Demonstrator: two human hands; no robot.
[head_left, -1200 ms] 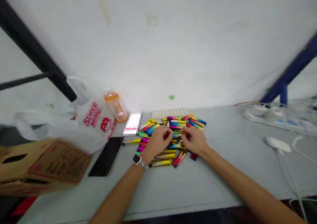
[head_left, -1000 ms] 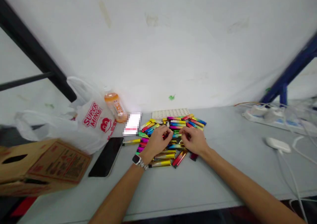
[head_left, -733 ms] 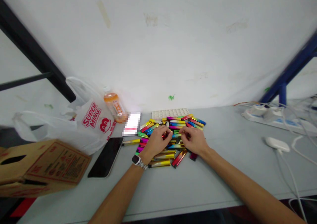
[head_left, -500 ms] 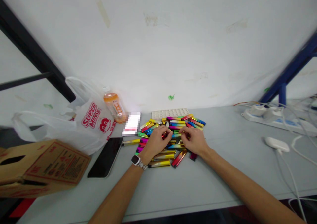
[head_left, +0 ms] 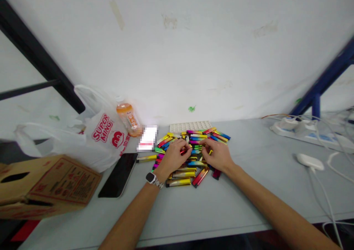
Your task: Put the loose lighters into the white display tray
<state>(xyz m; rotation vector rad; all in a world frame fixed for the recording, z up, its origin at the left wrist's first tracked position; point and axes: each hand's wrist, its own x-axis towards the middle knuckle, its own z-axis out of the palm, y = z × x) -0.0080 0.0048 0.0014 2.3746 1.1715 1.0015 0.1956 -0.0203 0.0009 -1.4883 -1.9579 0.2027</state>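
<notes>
On the table [head_left: 171, 211], shiny sticks [head_left: 197, 163] lie loosely heaped beneath left hand [head_left: 176, 155] and right hand [head_left: 218, 155], each grip curled nearly closed, any hold unclear; light touches should avoid scattering them!

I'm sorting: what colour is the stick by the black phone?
The stick is yellow, partly paler; see head view.

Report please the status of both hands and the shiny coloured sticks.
Left hand and right hand at shiny sticks, grips unclear. Sticks loosely heaped, partly hidden by hands. White keyboard close behind heap.
</notes>
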